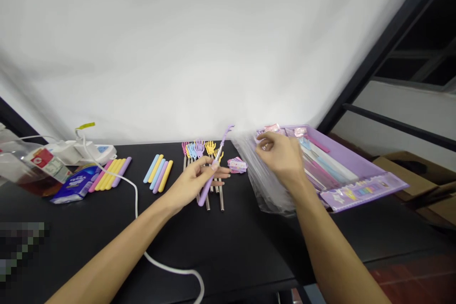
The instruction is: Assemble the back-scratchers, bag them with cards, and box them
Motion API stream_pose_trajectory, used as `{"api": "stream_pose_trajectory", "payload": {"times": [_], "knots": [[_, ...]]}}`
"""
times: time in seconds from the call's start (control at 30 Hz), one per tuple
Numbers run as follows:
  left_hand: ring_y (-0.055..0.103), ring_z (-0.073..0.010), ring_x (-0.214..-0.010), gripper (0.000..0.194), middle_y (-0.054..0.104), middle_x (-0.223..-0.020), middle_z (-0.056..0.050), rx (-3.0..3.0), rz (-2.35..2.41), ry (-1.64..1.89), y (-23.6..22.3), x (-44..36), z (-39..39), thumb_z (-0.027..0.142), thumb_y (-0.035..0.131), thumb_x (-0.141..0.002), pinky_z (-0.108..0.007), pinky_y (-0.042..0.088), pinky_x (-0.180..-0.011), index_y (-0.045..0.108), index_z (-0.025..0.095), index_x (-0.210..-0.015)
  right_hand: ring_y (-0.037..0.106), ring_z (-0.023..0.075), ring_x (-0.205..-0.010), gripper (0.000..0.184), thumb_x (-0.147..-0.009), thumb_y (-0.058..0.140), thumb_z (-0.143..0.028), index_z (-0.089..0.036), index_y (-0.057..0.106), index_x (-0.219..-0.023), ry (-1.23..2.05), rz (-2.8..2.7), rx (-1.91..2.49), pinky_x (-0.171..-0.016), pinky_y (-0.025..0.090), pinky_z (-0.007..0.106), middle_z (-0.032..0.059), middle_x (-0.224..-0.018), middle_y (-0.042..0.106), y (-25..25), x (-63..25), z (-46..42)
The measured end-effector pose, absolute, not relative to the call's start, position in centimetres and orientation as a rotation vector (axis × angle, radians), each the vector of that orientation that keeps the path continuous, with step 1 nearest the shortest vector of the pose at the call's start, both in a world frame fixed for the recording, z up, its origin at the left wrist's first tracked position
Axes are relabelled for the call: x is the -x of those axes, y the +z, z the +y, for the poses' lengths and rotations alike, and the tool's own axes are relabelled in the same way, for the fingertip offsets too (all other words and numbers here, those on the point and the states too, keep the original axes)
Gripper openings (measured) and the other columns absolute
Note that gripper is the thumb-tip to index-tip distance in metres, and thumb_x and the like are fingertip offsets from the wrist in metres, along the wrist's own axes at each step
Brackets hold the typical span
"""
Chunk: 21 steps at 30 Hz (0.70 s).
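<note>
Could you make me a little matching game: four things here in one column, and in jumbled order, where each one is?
Things:
1. Power strip
2. Purple-handled scratcher
3. Clear bags
4. Purple tray

Places:
A. Just left of the tray
B. At picture right, with wrapped items in it
C. Near the wall, at picture left
D. In the left hand

Pairs: 1-C; 2-D; 3-A; 4-B

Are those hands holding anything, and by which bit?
The left hand holds a purple back scratcher by its handle, near the metal rod. Whether the right hand, by the clear plastic, pinches anything cannot be told.
</note>
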State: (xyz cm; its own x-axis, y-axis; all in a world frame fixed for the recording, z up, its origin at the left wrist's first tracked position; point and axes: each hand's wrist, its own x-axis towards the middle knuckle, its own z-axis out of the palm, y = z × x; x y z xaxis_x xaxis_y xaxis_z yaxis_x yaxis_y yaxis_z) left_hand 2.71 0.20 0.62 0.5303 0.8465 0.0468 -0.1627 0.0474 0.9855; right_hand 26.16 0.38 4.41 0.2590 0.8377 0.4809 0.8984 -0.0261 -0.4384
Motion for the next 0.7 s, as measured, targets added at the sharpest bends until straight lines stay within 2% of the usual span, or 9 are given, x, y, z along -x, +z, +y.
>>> {"api": "stream_pose_trajectory", "payload": {"times": [0.1, 0.27, 0.4, 0.57, 0.63, 0.7], "knots": [[0.065, -0.0244, -0.119, 0.023, 0.071, -0.120, -0.008, -1.131, 0.606, 0.964, 0.7, -2.7, 0.2, 0.038, 0.073, -0.089, -0.040, 0.054, -0.100, 0.061, 0.018, -0.087, 0.069, 0.0188, -0.067, 0.017, -0.077, 0.066, -0.020, -0.021, 0.078, -0.089, 0.033, -1.733, 1.483, -0.067, 0.048, 0.030, 0.0017, -0.074, 0.076, 3.5, -23.0, -0.2], [0.069, -0.0248, -0.107, 0.020, 0.075, -0.106, -0.008, -0.950, 0.541, 1.020, 0.8, -2.3, 0.5, 0.037, 0.076, -0.086, -0.041, 0.056, -0.096, 0.073, 0.018, -0.093, 0.066, 0.0140, -0.070, 0.028, -0.082, 0.060, -0.009, -0.021, 0.079, -0.098, 0.467, -1.944, 1.069, -0.069, 0.048, 0.026, 0.0011, -0.086, 0.078, 2.1, -18.9, -1.1], [0.070, -0.0266, -0.103, 0.028, 0.076, -0.107, -0.013, -0.902, 0.612, 1.032, 0.7, -2.3, 0.6, 0.036, 0.081, -0.081, -0.039, 0.057, -0.091, 0.079, 0.015, -0.098, 0.067, 0.0182, -0.086, 0.023, -0.090, 0.057, -0.015, -0.021, 0.079, -0.091, 0.680, -1.956, 0.976, -0.076, 0.049, 0.029, 0.0030, -0.088, 0.076, 2.0, -18.6, -1.0], [0.069, -0.0277, -0.107, 0.031, 0.075, -0.110, -0.013, -0.869, 0.646, 1.048, 0.3, -2.8, 0.2, 0.038, 0.083, -0.078, -0.036, 0.056, -0.088, 0.080, 0.015, -0.098, 0.065, 0.0214, -0.090, 0.021, -0.090, 0.065, -0.031, -0.019, 0.073, -0.074, 0.766, -1.916, 0.976, -0.079, 0.048, 0.033, 0.0032, -0.079, 0.071, 1.6, -18.4, -0.7], [0.067, -0.0286, -0.111, 0.033, 0.074, -0.114, -0.014, -0.861, 0.644, 1.059, 0.2, -2.9, 0.1, 0.041, 0.081, -0.079, -0.036, 0.056, -0.089, 0.079, 0.015, -0.099, 0.064, 0.0210, -0.088, 0.021, -0.089, 0.066, -0.032, -0.018, 0.071, -0.075, 0.811, -1.867, 1.002, -0.078, 0.049, 0.033, 0.0042, -0.083, 0.071, 1.3, -18.2, -0.6], [0.063, -0.0299, -0.117, 0.035, 0.071, -0.120, -0.014, -0.849, 0.658, 1.091, 0.1, -2.9, 0.2, 0.045, 0.079, -0.081, -0.037, 0.056, -0.090, 0.079, 0.015, -0.099, 0.065, 0.0195, -0.084, 0.017, -0.092, 0.062, -0.031, -0.018, 0.069, -0.084, 0.892, -1.822, 1.006, -0.076, 0.049, 0.032, 0.0041, -0.087, 0.071, 1.1, -18.1, -0.6]]}}
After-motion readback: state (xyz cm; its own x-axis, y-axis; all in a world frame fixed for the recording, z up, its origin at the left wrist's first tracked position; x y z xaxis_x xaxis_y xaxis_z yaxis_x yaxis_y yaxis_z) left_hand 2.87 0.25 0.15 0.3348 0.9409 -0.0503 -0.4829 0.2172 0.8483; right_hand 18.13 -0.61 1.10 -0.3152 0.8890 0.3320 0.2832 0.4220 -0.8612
